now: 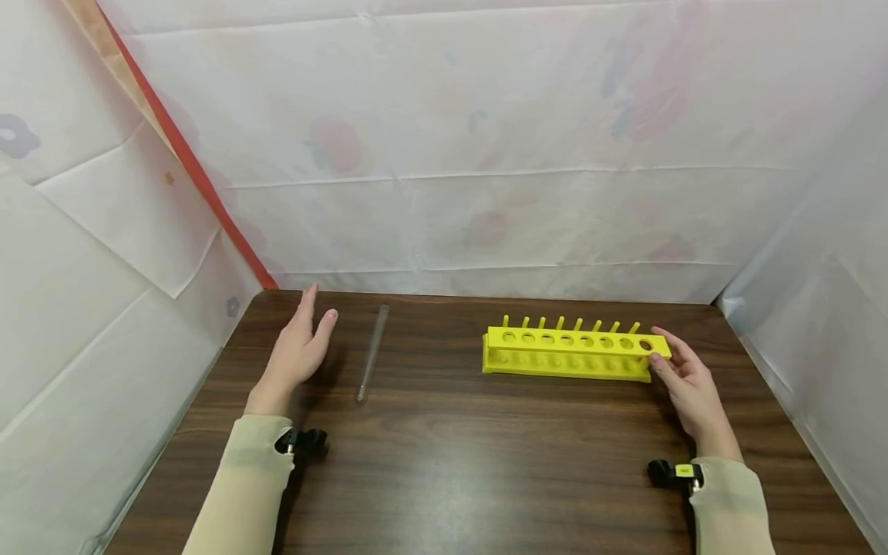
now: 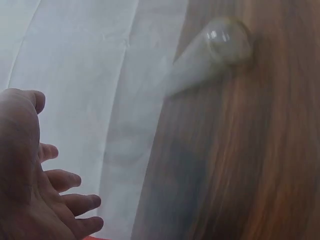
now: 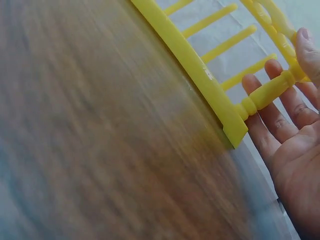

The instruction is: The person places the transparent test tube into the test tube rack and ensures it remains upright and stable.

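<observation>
While the left hand (image 1: 294,351) stands flat and open beside the glass test tube (image 1: 371,354) at middle left, the right hand (image 1: 690,389) touches the yellow rack's (image 1: 572,353) end with loose fingers.

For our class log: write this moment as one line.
left hand: open beside test tube | right hand: fingers touching yellow rack end | tube lies on table

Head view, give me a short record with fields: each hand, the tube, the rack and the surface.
left hand: open, fingers straight, beside the test tube, not touching it
right hand: fingers on the right end of the rack
test tube: clear glass, lying flat on the table
rack: yellow, a row of holes, all empty
table: dark wood grain
</observation>
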